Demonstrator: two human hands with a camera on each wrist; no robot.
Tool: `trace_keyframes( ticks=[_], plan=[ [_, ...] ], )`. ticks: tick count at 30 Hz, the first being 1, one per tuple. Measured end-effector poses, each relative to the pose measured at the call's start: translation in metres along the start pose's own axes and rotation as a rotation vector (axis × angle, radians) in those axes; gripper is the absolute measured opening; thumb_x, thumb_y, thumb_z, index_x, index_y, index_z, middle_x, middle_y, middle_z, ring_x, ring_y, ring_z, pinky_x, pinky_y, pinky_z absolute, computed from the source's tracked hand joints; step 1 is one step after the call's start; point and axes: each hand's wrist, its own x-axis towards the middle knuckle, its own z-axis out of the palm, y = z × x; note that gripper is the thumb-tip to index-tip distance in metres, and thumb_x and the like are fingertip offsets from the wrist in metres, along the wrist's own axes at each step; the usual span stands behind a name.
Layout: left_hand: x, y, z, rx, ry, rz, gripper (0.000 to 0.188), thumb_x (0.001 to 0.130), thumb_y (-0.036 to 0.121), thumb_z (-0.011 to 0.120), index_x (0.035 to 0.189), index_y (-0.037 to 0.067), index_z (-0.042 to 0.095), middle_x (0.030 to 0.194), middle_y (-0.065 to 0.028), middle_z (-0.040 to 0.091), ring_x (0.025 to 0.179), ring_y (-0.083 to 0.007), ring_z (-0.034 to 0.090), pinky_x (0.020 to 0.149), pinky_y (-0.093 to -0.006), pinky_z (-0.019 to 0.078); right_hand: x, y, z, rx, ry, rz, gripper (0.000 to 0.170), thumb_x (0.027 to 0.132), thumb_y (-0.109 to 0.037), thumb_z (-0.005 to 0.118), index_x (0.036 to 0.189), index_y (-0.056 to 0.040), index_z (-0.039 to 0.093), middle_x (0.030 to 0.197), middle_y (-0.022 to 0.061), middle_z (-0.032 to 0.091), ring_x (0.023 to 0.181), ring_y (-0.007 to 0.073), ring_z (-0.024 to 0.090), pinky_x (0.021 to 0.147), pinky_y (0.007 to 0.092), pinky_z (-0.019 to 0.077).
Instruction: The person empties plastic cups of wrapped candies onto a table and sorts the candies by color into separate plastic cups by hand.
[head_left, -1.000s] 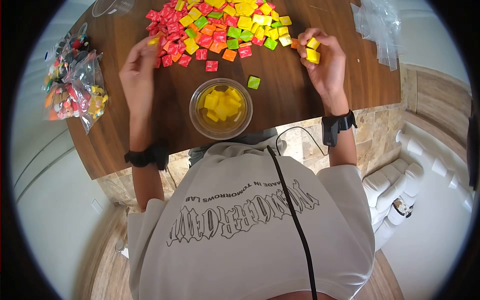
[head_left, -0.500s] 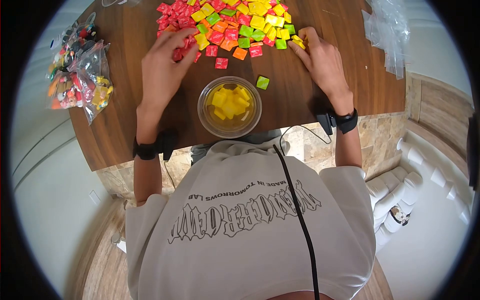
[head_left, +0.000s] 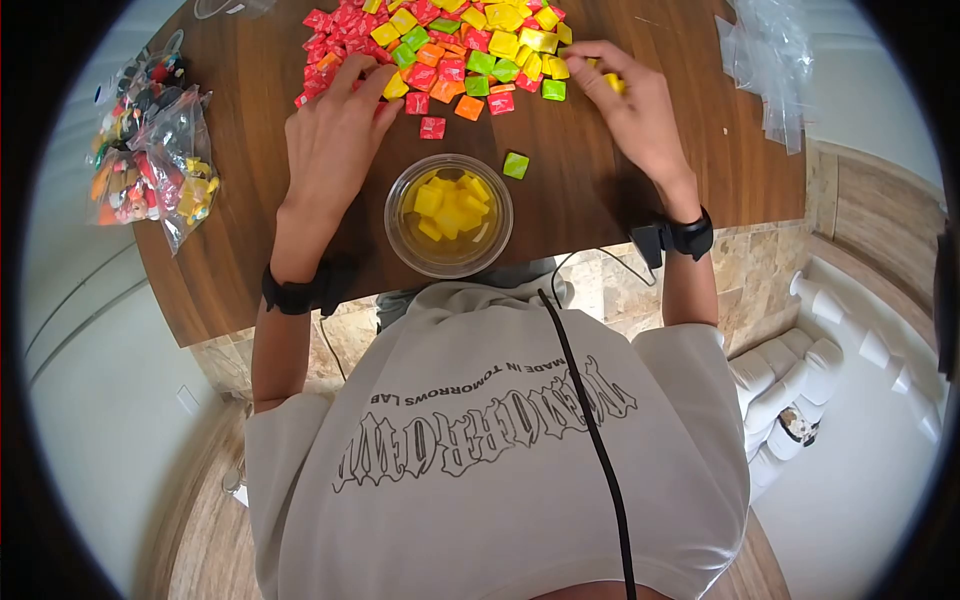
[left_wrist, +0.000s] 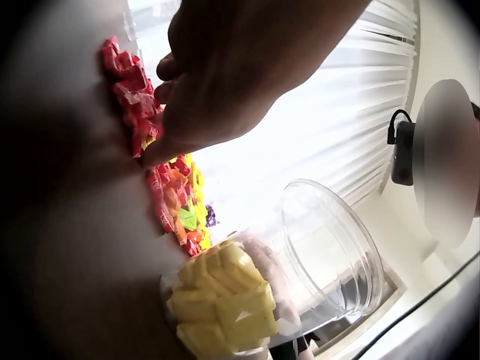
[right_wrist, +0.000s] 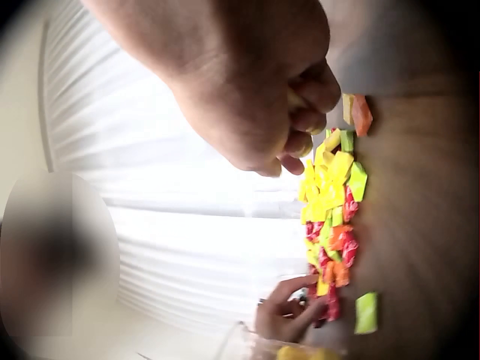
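A heap of small square wrapped candies point(head_left: 480, 62), in red, yellow, orange and green, covers the far middle of the table. My left hand point(head_left: 325, 145) reaches into its near left edge, among red candies. In the left wrist view its thumb point(left_wrist: 176, 146) and fingers stand apart, next to a yellow piece. A yellow candy point(head_left: 396, 87) lies by its fingertips in the head view. At the heap's right edge, my right hand point(head_left: 640, 115) holds yellow candies point(head_left: 614, 83) in its curled fingers. Between the forearms stands a clear round tub point(head_left: 393, 240) containing yellow candies point(head_left: 450, 205).
One green candy point(head_left: 516, 165) lies apart, right of the tub, and a red candy point(head_left: 432, 128) just beyond it. Bags of small colourful figures point(head_left: 150, 165) sit at the left. Clear plastic bags point(head_left: 770, 75) lie at the far right. The table's edge point(head_left: 725, 222) runs close before the body.
My left hand has come from the heap's left side toward the yellow candy. The right hand has turned and stays beside the heap, still holding yellow candies.
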Motion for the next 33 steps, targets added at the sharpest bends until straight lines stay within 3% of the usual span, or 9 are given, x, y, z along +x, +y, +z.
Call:
trace_keyframes(
  ticks=[3, 10, 12, 14, 18, 23, 26, 29, 33],
  plan=[
    [-0.002, 0.0, 0.006, -0.012, 0.036, 0.073, 0.028, 0.088, 0.023, 0.076, 0.113, 0.011, 0.07, 0.111, 0.0001, 0.067, 0.075, -0.027, 0.072, 0.061, -0.0389, 0.0575, 0.001, -0.001, 0.012, -0.64, 0.024, -0.203, 0.03, 0.099, -0.034, 0.067, 0.115, -0.0089, 0.066, 0.074, 0.0195, 0.068, 0.074, 0.042, 0.067, 0.065, 0.0508, 0.0529],
    [0.001, -0.013, 0.029, -0.221, 0.186, 0.011, 0.021, 0.088, 0.016, 0.072, 0.107, 0.007, 0.073, 0.092, -0.0049, 0.07, 0.069, -0.0235, 0.07, 0.059, -0.0354, 0.0551, 0.006, 0.014, 0.019, -0.615, 0.08, -0.271, 0.031, 0.1, -0.031, 0.065, 0.119, -0.0061, 0.063, 0.08, 0.0182, 0.072, 0.075, 0.0375, 0.071, 0.065, 0.0497, 0.0543],
    [-0.002, -0.022, 0.03, -0.396, 0.239, -0.018, 0.019, 0.089, 0.015, 0.071, 0.106, 0.006, 0.073, 0.086, -0.0058, 0.069, 0.064, -0.0211, 0.068, 0.056, -0.0327, 0.0527, 0.002, 0.016, 0.019, -0.046, 0.167, -0.199, 0.027, 0.106, -0.028, 0.058, 0.119, -0.0051, 0.062, 0.075, 0.0088, 0.068, 0.062, 0.0235, 0.065, 0.054, 0.0395, 0.0505],
    [-0.009, -0.031, 0.023, -1.251, 0.119, -0.69, 0.026, 0.089, 0.016, 0.07, 0.111, 0.001, 0.071, 0.073, -0.0042, 0.064, 0.054, -0.0146, 0.053, 0.049, -0.0267, 0.0422, -0.005, 0.014, 0.002, 0.716, -0.001, -0.026, 0.027, 0.108, -0.027, 0.053, 0.12, -0.0049, 0.061, 0.072, 0.005, 0.06, 0.058, 0.0168, 0.056, 0.051, 0.0335, 0.0451],
    [-0.014, -0.053, 0.001, -2.448, 0.145, -0.588, 0.041, 0.088, 0.016, 0.058, 0.121, -0.01, 0.059, 0.091, -0.0081, 0.055, 0.065, -0.0123, 0.041, 0.052, -0.0247, 0.0346, -0.005, 0.017, 0.009, 2.065, -0.34, 0.08, 0.028, 0.112, -0.026, 0.041, 0.123, -0.006, 0.057, 0.065, 0.0001, 0.038, 0.05, 0.0076, 0.037, 0.045, 0.0228, 0.0296],
    [-0.016, -0.05, -0.002, -2.442, 0.184, -0.606, 0.031, 0.091, 0.016, 0.054, 0.11, -0.005, 0.065, 0.093, -0.0101, 0.058, 0.065, -0.0129, 0.045, 0.052, -0.0235, 0.0349, 0.001, 0.019, 0.02, 2.1, -0.452, 0.02, 0.026, 0.111, -0.028, 0.041, 0.117, -0.0069, 0.055, 0.071, 0.0023, 0.048, 0.052, 0.0086, 0.04, 0.042, 0.0222, 0.0335],
    [-0.007, -0.042, 0.001, -1.953, 0.18, -0.76, 0.03, 0.094, 0.018, 0.06, 0.114, -0.003, 0.068, 0.082, -0.005, 0.059, 0.061, -0.012, 0.044, 0.051, -0.0256, 0.0346, 0.003, 0.01, 0.019, 1.938, -0.237, 0.265, 0.028, 0.11, -0.03, 0.043, 0.107, -0.0064, 0.058, 0.076, 0.0053, 0.052, 0.053, 0.0092, 0.041, 0.041, 0.0208, 0.0351],
    [0.011, -0.024, 0.014, -0.881, 0.156, -0.263, 0.035, 0.093, 0.026, 0.075, 0.123, 0.007, 0.072, 0.062, 0.0002, 0.058, 0.057, -0.0135, 0.057, 0.053, -0.0291, 0.0444, 0.006, 0.015, 0.02, 1.61, -0.254, 0.206, 0.031, 0.109, -0.031, 0.048, 0.095, -0.0065, 0.06, 0.078, 0.0073, 0.054, 0.053, 0.0107, 0.041, 0.04, 0.0197, 0.0324],
    [0.039, -0.016, 0.004, -0.248, -0.035, -0.248, 0.034, 0.094, 0.033, 0.074, 0.123, 0.014, 0.073, 0.065, -0.0058, 0.062, 0.064, -0.0225, 0.065, 0.063, -0.0359, 0.0523, 0.003, -0.009, 0.02, 0.025, 0.014, -0.122, 0.031, 0.105, -0.031, 0.059, 0.124, -0.0072, 0.065, 0.075, 0.0101, 0.067, 0.065, 0.0212, 0.068, 0.065, 0.0354, 0.0536]
  ],
)
